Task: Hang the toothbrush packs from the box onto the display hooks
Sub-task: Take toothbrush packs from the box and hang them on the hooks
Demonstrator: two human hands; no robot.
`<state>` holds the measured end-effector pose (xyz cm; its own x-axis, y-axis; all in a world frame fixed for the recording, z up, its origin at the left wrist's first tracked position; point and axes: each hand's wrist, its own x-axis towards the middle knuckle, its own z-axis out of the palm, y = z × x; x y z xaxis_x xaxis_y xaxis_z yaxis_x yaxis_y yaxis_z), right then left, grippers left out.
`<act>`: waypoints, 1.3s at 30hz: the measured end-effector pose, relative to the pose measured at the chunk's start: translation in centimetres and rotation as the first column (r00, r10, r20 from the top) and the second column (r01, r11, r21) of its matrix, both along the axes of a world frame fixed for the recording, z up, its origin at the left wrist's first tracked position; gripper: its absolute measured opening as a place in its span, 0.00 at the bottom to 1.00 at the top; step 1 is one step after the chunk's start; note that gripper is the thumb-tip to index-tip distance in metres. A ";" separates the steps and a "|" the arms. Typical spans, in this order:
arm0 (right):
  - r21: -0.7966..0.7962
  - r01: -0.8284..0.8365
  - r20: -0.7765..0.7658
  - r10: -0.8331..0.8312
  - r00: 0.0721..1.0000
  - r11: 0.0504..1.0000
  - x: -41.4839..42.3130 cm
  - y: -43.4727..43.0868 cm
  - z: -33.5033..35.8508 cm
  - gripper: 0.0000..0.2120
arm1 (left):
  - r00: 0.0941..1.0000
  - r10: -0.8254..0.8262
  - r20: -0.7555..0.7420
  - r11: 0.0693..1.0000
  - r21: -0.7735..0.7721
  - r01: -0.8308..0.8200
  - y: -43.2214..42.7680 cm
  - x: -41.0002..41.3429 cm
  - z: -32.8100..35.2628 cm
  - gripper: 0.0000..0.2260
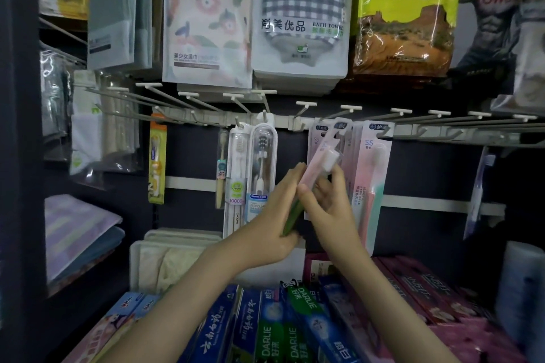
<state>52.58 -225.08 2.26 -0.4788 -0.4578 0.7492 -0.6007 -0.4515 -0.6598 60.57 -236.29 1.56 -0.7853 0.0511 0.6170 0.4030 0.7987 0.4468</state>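
My left hand [277, 215] grips the lower end of a stack of toothbrush packs, whose green edge [293, 215] shows below my fingers. My right hand [327, 200] pinches a pink toothbrush pack [320, 162], tilted with its top near a display hook [339, 115]. More pink packs [373, 174] hang on the hooks to the right. Two clear-cased toothbrush packs [250, 168] hang to the left. The box is not plainly visible.
Several bare white hooks [439, 113] run along the rail on both sides. Bagged towels [300, 18] hang overhead. Toothpaste cartons [295, 330] fill the shelf below my arms. Folded towels [79, 233] lie at the left.
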 end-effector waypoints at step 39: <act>0.350 0.796 -0.282 -0.755 0.592 0.494 -9.6 -7.3 3.1 0.29 | 0.518 0.450 -0.727 0.544 -0.237 -0.805 -5.0 -3.9 -0.3 0.28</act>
<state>42.99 -232.35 5.37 -0.7414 -0.1880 0.6442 -0.6328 0.5154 -0.5779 56.64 -241.28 1.26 -0.2701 0.1110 0.9564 -0.3052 0.9322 -0.1944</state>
